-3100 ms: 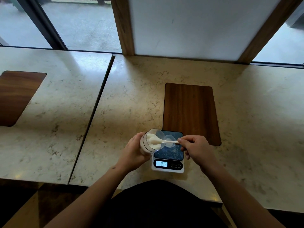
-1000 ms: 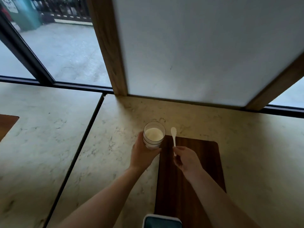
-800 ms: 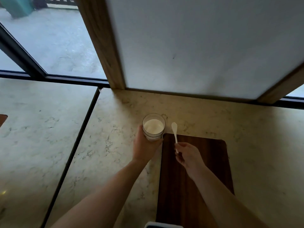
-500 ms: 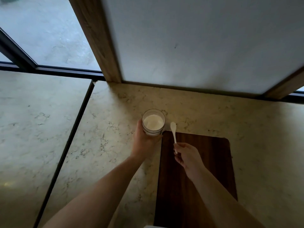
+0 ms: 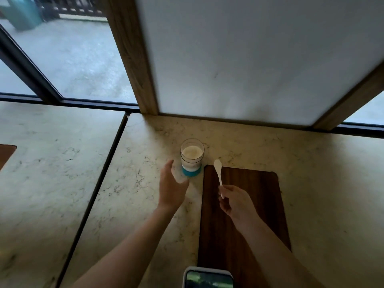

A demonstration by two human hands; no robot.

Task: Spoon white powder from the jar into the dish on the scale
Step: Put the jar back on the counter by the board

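Note:
A clear jar of white powder with a blue base stands upright on the marble counter, just left of the far corner of a dark wooden inlay. My left hand hovers just in front and left of the jar, fingers apart, not touching it. My right hand pinches the handle of a white plastic spoon over the inlay, bowl pointing away and looking empty. The top edge of the scale shows at the bottom of the frame. The dish is out of view.
The wooden inlay runs from the jar back toward the scale. A white panel in a wooden frame rises at the counter's far edge. A dark seam splits the counter on the left, with windows behind.
My left hand has let go of the jar, which now stands on the counter, and drawn back a little. The scale has come back into view at the bottom. The spoon stays in my right hand.

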